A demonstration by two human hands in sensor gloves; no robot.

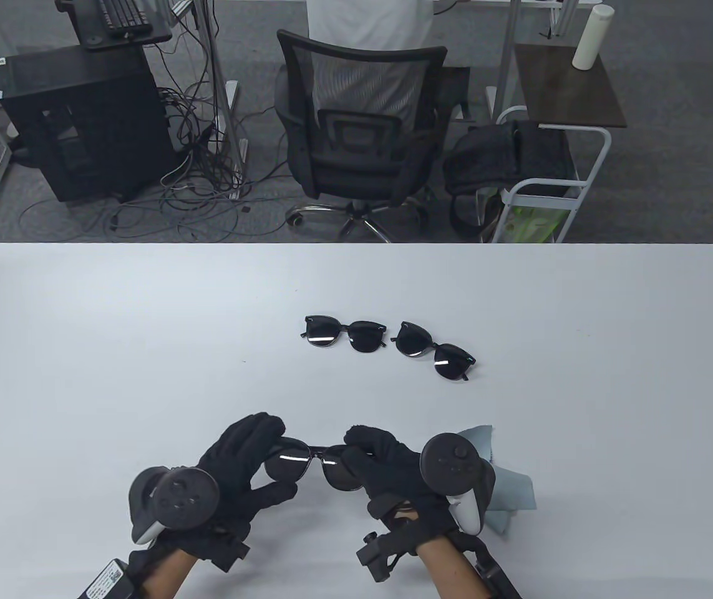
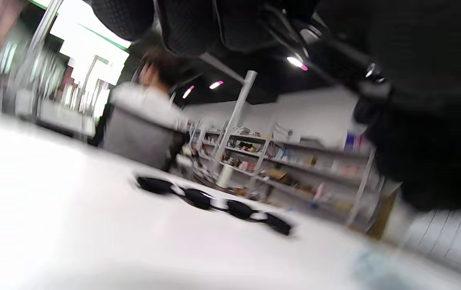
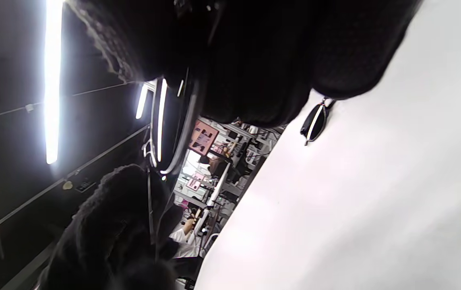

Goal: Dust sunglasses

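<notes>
Both hands hold one pair of black sunglasses (image 1: pixel 306 465) just above the white table (image 1: pixel 144 349) near its front edge. My left hand (image 1: pixel 250 458) grips the left lens rim between fingers and thumb. My right hand (image 1: pixel 375 458) grips the right lens. A pale blue cleaning cloth (image 1: pixel 506 483) lies on the table beside and partly under my right hand. Two more black sunglasses lie mid-table, one on the left (image 1: pixel 344 334) and one on the right (image 1: pixel 434 357). They show blurred in the left wrist view (image 2: pixel 214 203). One lens shows in the right wrist view (image 3: pixel 314 123).
Beyond the table's far edge stand a black office chair (image 1: pixel 359 131), a computer tower (image 1: pixel 82 125) with loose cables, and a white cart (image 1: pixel 549 187) holding a dark bag.
</notes>
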